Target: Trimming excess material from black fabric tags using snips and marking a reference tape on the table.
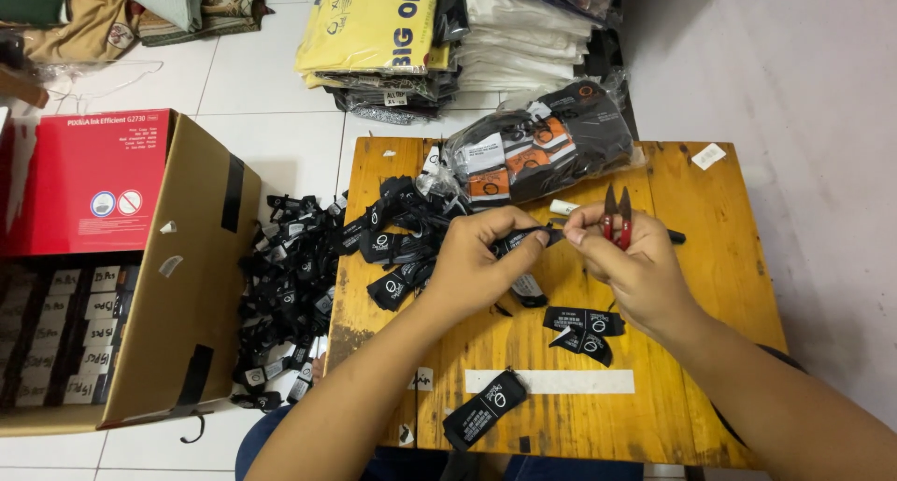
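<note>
Fingers (pixel 534 241) pinch black label (pixel 519 240); right hand (pixel 624 261) grips red snips (pixel 617 221)

Black labels (pixel 523 241), red snips (pixel 617 221), orange-yellow table (pixel 710 257).

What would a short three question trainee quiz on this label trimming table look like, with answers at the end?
1. True or false: the right hand holds red-handled snips.
2. What does the left hand pinch? A) a black label B) a pen C) a coin
3. Where is the cardboard box relative to the wooden table?

Key: 1 true. 2 A, the black label. 3 On the floor to the table's left, beyond the label pile.
</note>
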